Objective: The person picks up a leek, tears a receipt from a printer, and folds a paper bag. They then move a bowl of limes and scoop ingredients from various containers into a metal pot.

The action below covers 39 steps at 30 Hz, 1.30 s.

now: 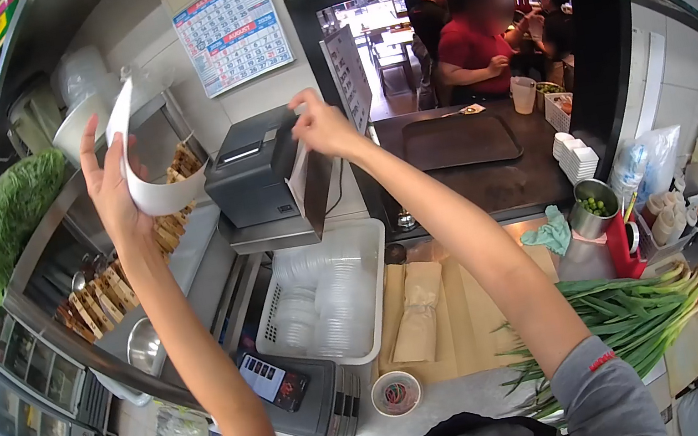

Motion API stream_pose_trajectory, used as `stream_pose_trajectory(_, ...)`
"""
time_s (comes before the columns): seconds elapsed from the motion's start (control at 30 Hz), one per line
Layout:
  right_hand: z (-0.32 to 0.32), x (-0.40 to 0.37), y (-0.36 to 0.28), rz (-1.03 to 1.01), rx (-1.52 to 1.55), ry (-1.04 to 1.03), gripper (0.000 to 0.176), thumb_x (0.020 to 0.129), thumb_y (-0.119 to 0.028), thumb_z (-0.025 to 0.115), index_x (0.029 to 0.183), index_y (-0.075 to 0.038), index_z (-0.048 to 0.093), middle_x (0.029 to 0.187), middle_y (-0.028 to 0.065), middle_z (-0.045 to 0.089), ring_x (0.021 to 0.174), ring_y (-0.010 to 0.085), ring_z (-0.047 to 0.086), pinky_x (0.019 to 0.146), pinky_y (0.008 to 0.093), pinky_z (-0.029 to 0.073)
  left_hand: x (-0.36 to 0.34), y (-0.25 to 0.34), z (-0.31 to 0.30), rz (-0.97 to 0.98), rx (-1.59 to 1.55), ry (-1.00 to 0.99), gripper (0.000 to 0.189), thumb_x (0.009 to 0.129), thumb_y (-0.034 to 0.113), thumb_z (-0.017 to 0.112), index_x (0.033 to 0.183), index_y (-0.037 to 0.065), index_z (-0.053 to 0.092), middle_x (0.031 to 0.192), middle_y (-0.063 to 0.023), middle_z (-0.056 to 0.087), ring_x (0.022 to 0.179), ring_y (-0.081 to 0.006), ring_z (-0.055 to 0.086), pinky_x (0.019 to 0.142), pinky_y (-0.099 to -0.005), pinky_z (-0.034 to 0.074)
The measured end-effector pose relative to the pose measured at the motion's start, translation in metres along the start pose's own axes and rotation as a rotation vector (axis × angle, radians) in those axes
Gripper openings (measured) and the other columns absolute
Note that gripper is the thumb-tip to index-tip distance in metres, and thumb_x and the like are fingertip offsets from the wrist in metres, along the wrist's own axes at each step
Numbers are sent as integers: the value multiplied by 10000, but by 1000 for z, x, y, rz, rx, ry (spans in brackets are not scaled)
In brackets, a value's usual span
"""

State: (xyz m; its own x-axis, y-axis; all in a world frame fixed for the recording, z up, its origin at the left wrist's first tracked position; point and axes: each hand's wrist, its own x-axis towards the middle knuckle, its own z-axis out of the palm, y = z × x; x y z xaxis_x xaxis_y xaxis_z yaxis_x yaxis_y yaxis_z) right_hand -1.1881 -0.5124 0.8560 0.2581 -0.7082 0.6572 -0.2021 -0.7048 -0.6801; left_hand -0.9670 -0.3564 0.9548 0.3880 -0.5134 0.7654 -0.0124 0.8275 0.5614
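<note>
My left hand (pixel 109 182) is raised at the upper left and holds a long curled strip of white receipt paper (pixel 148 185). My right hand (pixel 321 125) reaches forward to the grey receipt printer (pixel 253 171) and pinches a small white slip (pixel 300 178) hanging at the printer's right side. The printer stands on a steel shelf beside the serving hatch.
A white basket of clear plastic lids (pixel 326 300), a scale (pixel 303 387), a wrapped brown paper parcel (pixel 417 313) and a bunch of green onions (pixel 633 314) lie on the counter. A dark tray (pixel 458 141) sits in the hatch; a person in red (pixel 475 44) stands beyond.
</note>
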Motion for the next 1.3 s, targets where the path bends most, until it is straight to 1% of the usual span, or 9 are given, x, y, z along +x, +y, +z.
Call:
stream_pose_trajectory(0.1, 1, -10, 11, -173, -188, 99, 210, 724, 16, 492, 896, -77, 568, 785, 90, 574, 779, 255, 582, 694, 357, 462, -26, 8, -27, -6, -238, 54, 366, 841, 60, 450, 1202, 29, 501, 1066, -72, 577, 657, -6, 505, 492, -170, 378)
stream_pose_trajectory(0.17, 7, -11, 23, -369, -427, -2, 189, 726, 34, 477, 811, -74, 608, 850, 91, 562, 850, 255, 567, 718, 352, 456, -68, 29, -12, 55, -279, 128, 438, 806, 29, 417, 1232, -68, 445, 1236, -146, 494, 1044, -167, 533, 863, -296, 444)
stream_pose_trajectory(0.23, 10, -13, 15, -364, -581, -149, 258, 712, 52, 478, 815, -107, 653, 936, 69, 544, 942, 254, 516, 789, 367, 422, -105, 39, -4, 91, -142, 224, 468, 785, 12, 445, 1245, -74, 426, 1257, -155, 474, 1129, -205, 478, 963, -326, 372)
stream_pose_trajectory(0.43, 18, -7, 10, -383, -803, -273, 265, 700, 21, 506, 858, -122, 664, 974, 43, 551, 952, 256, 490, 824, 374, 393, -179, 34, -22, 54, 37, 204, 582, 749, -39, 507, 1309, -42, 352, 1324, -133, 409, 1170, -207, 437, 1000, -322, 327)
stream_pose_trajectory(0.67, 18, 9, 0, -176, -389, 74, 174, 776, -82, 515, 872, -75, 661, 885, 125, 618, 832, 312, 598, 740, 393, 476, -232, 53, -55, 94, -121, 486, 436, 845, -43, 457, 1278, -23, 406, 1179, -152, 526, 990, -197, 566, 858, -264, 458)
stream_pose_trajectory(0.9, 6, -5, -38, -208, 50, 195, 223, 770, -51, 578, 987, -72, 628, 898, 70, 554, 660, 120, 533, 666, 265, 461, -214, 42, -17, 100, 365, 48, 594, 667, -152, 418, 1250, -43, 410, 1278, -145, 434, 1164, -228, 428, 997, -327, 303)
stream_pose_trajectory(0.97, -1, -13, -40, -239, 75, 220, 215, 778, -56, 579, 987, -73, 626, 919, 62, 535, 672, 123, 534, 677, 266, 457, -184, 36, -4, 274, 855, -278, 542, 662, -160, 415, 1176, -8, 492, 1065, -150, 541, 1030, -289, 531, 891, -318, 398)
stream_pose_trajectory(1.03, -17, -20, -47, -167, 119, 215, 210, 783, -57, 585, 987, -80, 625, 955, 60, 510, 692, 126, 532, 694, 258, 448, -157, 14, 14, 228, 932, -483, 489, 667, -156, 397, 1106, 6, 539, 994, -158, 547, 925, -336, 549, 792, -342, 446)
stream_pose_trajectory(1.3, -81, -62, -65, -276, 191, 190, 169, 816, -36, 551, 966, -55, 627, 961, 40, 496, 808, 122, 522, 727, 249, 437, -90, -109, 67, 438, 1296, -628, 282, 720, -59, 482, 963, 39, 586, 949, -90, 565, 843, -307, 582, 711, -391, 488)
